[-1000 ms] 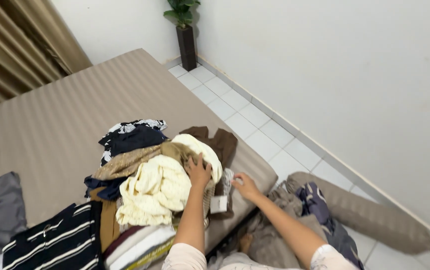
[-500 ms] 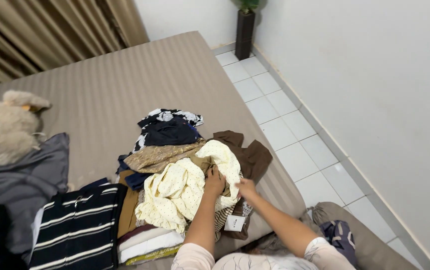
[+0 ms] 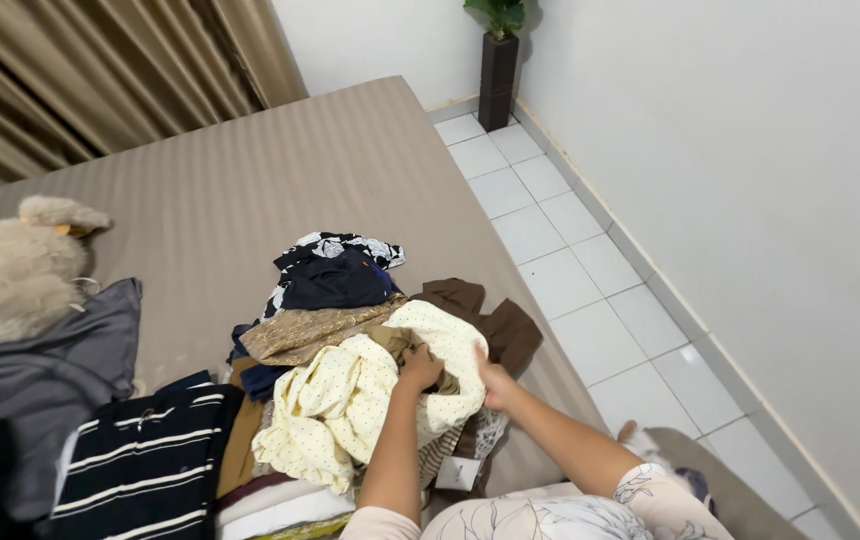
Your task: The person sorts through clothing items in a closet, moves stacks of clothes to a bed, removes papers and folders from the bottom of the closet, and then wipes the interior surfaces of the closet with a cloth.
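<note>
A heap of clothes lies on the bed (image 3: 250, 190). On top is a cream garment with small dots (image 3: 350, 400). My left hand (image 3: 420, 368) grips a fold of it in the middle of the heap. My right hand (image 3: 493, 380) holds its right edge, fingers curled into the cloth. Under it lie a brown garment (image 3: 490, 320), a gold-brown patterned cloth (image 3: 310, 330) and a dark navy piece (image 3: 335, 282) with a black-and-white print behind. A white tag (image 3: 458, 472) hangs below the heap.
A navy top with white stripes (image 3: 140, 465) and a grey garment (image 3: 40, 370) lie at the left. A beige plush toy (image 3: 20, 265) sits beside them. White floor tiles (image 3: 590, 280), a wall and a tall dark planter (image 3: 498, 65) are at the right.
Both hands have closed in on the cream garment, the right one moving from the tag side up to its edge. The view has shifted left and steadied.
</note>
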